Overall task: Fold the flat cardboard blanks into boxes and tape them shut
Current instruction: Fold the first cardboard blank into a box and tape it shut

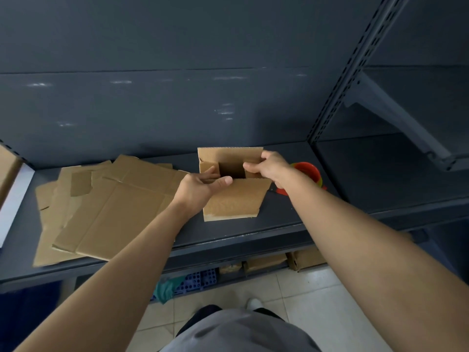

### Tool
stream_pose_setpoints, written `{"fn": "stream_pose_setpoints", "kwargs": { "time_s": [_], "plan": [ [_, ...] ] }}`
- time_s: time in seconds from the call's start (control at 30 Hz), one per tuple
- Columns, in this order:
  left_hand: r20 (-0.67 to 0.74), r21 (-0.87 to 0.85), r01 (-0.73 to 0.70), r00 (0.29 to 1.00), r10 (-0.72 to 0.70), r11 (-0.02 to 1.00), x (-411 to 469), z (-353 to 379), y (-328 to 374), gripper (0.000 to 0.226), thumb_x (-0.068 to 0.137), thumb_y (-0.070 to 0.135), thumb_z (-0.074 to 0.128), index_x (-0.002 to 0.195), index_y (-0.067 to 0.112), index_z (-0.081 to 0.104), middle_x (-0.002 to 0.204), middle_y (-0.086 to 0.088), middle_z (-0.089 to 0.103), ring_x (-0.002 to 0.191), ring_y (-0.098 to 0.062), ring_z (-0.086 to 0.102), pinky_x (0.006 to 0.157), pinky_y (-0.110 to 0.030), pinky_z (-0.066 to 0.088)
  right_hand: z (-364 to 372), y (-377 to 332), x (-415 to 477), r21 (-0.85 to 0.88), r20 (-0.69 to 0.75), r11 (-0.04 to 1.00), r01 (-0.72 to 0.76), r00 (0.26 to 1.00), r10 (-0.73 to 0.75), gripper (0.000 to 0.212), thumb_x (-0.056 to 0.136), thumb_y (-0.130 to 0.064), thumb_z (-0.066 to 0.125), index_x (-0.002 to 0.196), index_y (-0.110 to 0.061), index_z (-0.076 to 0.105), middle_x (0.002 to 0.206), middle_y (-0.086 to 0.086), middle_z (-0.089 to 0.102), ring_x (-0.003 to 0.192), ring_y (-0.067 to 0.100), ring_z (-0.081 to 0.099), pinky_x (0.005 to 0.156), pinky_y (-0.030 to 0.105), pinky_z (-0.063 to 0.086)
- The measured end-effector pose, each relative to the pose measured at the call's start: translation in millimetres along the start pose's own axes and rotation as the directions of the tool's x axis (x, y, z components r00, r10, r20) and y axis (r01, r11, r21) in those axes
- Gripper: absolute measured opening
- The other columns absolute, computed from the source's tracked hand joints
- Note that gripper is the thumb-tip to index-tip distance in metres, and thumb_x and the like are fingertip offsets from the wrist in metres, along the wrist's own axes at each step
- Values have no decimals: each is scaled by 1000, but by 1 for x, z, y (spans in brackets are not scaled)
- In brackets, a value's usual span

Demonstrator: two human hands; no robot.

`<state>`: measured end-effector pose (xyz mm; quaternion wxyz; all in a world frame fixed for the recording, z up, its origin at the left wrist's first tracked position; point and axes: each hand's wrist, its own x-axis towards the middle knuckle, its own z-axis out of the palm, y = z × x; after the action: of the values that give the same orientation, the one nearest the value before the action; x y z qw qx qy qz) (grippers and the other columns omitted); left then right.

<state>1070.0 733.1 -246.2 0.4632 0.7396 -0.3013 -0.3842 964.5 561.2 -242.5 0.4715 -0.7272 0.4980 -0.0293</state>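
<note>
A small cardboard box [236, 199] stands on the dark shelf [279, 224] with its top open and its flaps partly up. My left hand [200, 189] grips the box's left side, thumb lying along the near flap's edge and fingers on the left inner flap. My right hand [269, 167] pinches the right inner flap near the far flap. A pile of flat cardboard blanks [106, 207] lies to the left of the box. A red tape dispenser [308, 174] sits just behind my right wrist, partly hidden.
The shelf's dark back panel [177, 110] rises right behind the box. A slotted upright [337, 97] and bracket stand to the right. More cartons [269, 262] and a blue crate [198, 280] sit under the shelf. A cardboard piece [7, 171] is at far left.
</note>
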Motion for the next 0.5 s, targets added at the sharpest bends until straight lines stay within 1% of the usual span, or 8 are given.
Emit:
{"fn": "stream_pose_setpoints", "kwargs": {
  "time_s": [0.07, 0.13, 0.17, 0.27, 0.37, 0.4, 0.43, 0.5],
  "plan": [
    [-47, -76, 16, 999, -19, 997, -1, 3, 0, 49, 77, 42, 73, 117, 14, 68, 141, 11, 48, 129, -10, 45, 94, -21, 32, 0, -1, 2, -2, -15, 1000, -11, 1000, 11, 57, 85, -28, 71, 136, -14, 49, 134, 2, 54, 124, 24, 51, 91, 30, 43],
    [-89, -121, 33, 995, -44, 992, -2, 5, 0, 46, 75, 40, 76, 112, 13, 70, 138, 9, 52, 125, -9, 47, 92, -21, 34, 0, -1, 6, -39, -19, 999, -30, 999, 30, 61, 82, -29, 75, 135, -13, 50, 133, 4, 56, 121, 25, 53, 97, 36, 47],
    [-106, -129, 42, 993, -56, 991, -2, 6, 0, 46, 74, 40, 77, 111, 13, 71, 137, 10, 53, 124, -9, 48, 91, -22, 35, 0, -1, 7, -71, -24, 997, -31, 999, 30, 58, 80, -29, 76, 131, -12, 53, 129, 6, 58, 118, 25, 55, 96, 38, 48],
    [-139, -119, 71, 986, -88, 990, -4, 8, 1, 49, 73, 42, 78, 111, 13, 70, 131, 10, 57, 115, -9, 53, 85, -21, 38, -3, -6, 6, -180, -17, 984, -5, 1000, 2, 44, 82, -26, 74, 119, -7, 58, 115, 7, 61, 108, 24, 59, 88, 33, 49],
    [-240, -66, 108, 963, -121, 992, -2, 11, 4, 53, 71, 47, 78, 111, 13, 67, 111, 4, 65, 100, -13, 59, 70, -20, 42, -8, -8, 4, -229, -4, 973, 21, 1000, -23, 33, 86, -22, 71, 113, -6, 61, 109, 7, 64, 102, 23, 61, 90, 35, 50],
    [-293, -22, 125, 948, -126, 992, 0, 13, 6, 54, 71, 48, 78, 109, 12, 64, 106, 2, 64, 97, -16, 60, 68, -23, 43, -10, -7, 2, -222, 11, 975, 23, 1000, -21, 29, 86, -20, 70, 110, -6, 62, 105, 5, 65, 99, 22, 62, 92, 36, 51],
    [-337, 34, 143, 933, -123, 989, 1, 13, 7, 55, 72, 48, 78, 109, 11, 60, 107, 0, 61, 95, -18, 59, 69, -26, 44, -11, -4, 2, -188, 38, 982, 16, 999, -9, 25, 87, -16, 69, 109, -7, 63, 100, 3, 66, 97, 20, 63, 92, 36, 51],
    [-385, 137, 174, 916, -109, 975, 3, 15, 9, 59, 74, 47, 76, 112, 9, 52, 115, -2, 51, 92, -19, 54, 72, -30, 42, -14, 2, -2, -13, 127, 1000, -15, 992, 17, 20, 90, -11, 64, 110, -9, 63, 101, 3, 67, 97, 19, 64, 89, 35, 54]
  ]
}}
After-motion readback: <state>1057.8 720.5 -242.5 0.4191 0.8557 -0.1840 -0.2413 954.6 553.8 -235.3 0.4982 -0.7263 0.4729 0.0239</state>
